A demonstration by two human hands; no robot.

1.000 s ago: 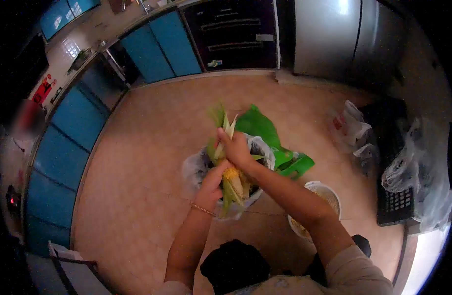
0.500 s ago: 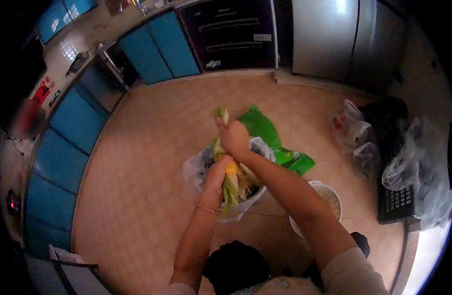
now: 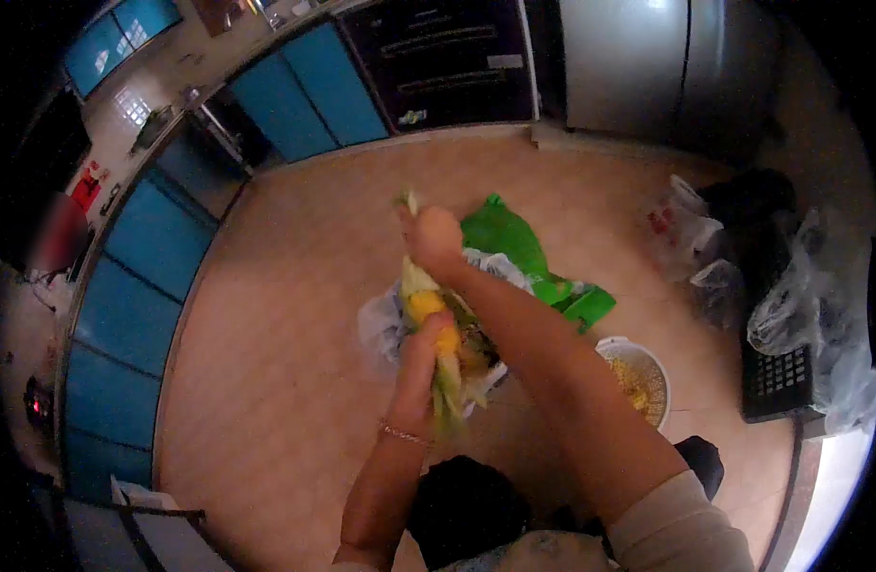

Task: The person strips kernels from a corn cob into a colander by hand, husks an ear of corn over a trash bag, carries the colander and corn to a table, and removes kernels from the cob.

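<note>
A kitchen floor of tan tiles (image 3: 266, 305) spreads under everything, with glossy blue cabinets (image 3: 123, 315) curving along its left side. Next comes a bin lined with crumpled whitish plastic (image 3: 381, 324), partly hidden behind the hands. The left forearm, wearing a thin bracelet (image 3: 403, 434), rises steeply from the bottom edge, and the left hand (image 3: 423, 353) has its grip closed around a yellow corn cob in pale green husk (image 3: 423, 303), thumb lying across the kernels. The cob is held tilted above the bin, its upper end leaning left, while blurred husk hangs below this hand. The right forearm slants in from the lower right, and the right hand (image 3: 434, 238), higher up, has its grip clenched on the gathered husk at the cob's upper end. Beyond it a bright green plastic bag (image 3: 507, 240) lies on the tiles, then a round white perforated basket (image 3: 664, 381) holding yellow pieces, and finally a black plastic crate (image 3: 777, 381) beside clear plastic bags (image 3: 810, 324).
</note>
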